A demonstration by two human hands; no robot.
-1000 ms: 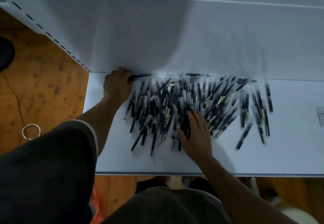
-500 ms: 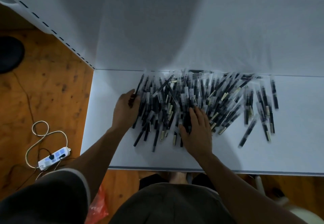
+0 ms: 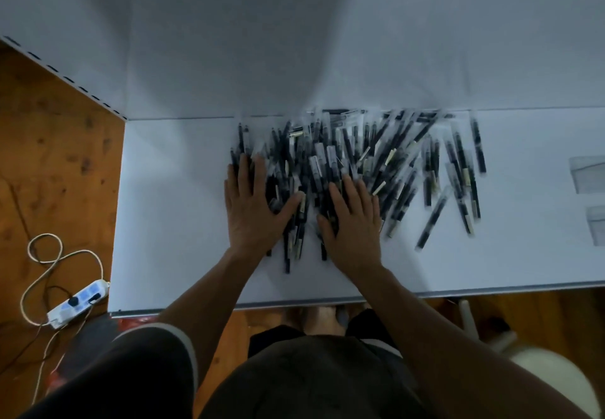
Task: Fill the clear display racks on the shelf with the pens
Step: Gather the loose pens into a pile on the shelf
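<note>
A big heap of pens [image 3: 389, 156], dark barrels in clear wrappers, lies across the middle of the white shelf [image 3: 170, 222], its far edge up against the white back panel [image 3: 294, 42]. Most of the pens point roughly front to back, crossed and stacked over one another; toward the right the heap thins into a few loose ones, and one pen [image 3: 432, 222] lies on a slant a little apart from the rest.

Both hands are down on the near left part of the heap. The left hand [image 3: 252, 212] lies flat on the heap's left edge, fingers straight and together, thumb stretched out to the side over the pens – it grips nothing. The right hand [image 3: 355, 222] lies just beside it, palm down, fingers straight and slightly spread on top of the pens, also holding nothing. A narrow strip of pens shows between the two hands.

At the far right edge of the shelf, well apart from the heap, two clear display racks [image 3: 589, 178] show only in part – what is in them I cannot tell.

Down on the wooden floor [image 3: 49, 156] to the left lies a white power strip [image 3: 77, 302] with a looping pale cable [image 3: 45, 255]
</note>
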